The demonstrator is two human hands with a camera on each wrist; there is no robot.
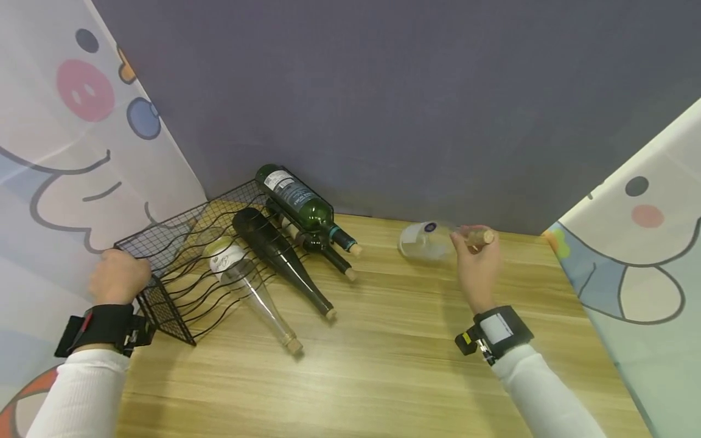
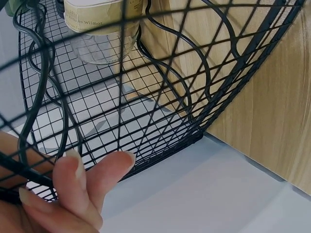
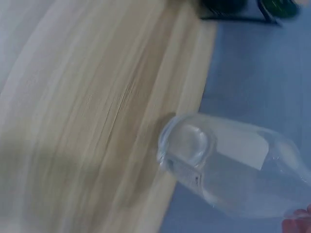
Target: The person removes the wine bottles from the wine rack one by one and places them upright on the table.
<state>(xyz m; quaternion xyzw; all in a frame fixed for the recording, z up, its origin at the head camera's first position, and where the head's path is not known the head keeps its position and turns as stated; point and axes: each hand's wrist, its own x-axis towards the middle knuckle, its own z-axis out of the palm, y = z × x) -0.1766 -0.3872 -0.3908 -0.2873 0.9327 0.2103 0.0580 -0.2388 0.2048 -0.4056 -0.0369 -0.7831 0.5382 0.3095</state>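
I count five bottles, five corks and one wire rack (image 1: pixel 164 307) on the worktop (image 1: pixel 356 377). Four bottles lie in the rack: one green bottle (image 1: pixel 298 199), two dark bottles (image 1: pixel 279 258) and one clear bottle (image 1: pixel 256 295), necks out towards me. The fifth, the see-through loose bottle (image 1: pixel 424 240), is in my right hand (image 1: pixel 477 261), fingers closed round its neck; its base points left, towards the rack, and I cannot tell whether it touches the worktop. My left hand (image 1: pixel 119 277) grips the rack's near left corner, well apart from the loose bottle. Through the mesh I read "Wilmot" on the clear bottle's cream label. The loose bottle carries a pale label and a round dark-blue emblem, and the green bottle's label is too small to make out.
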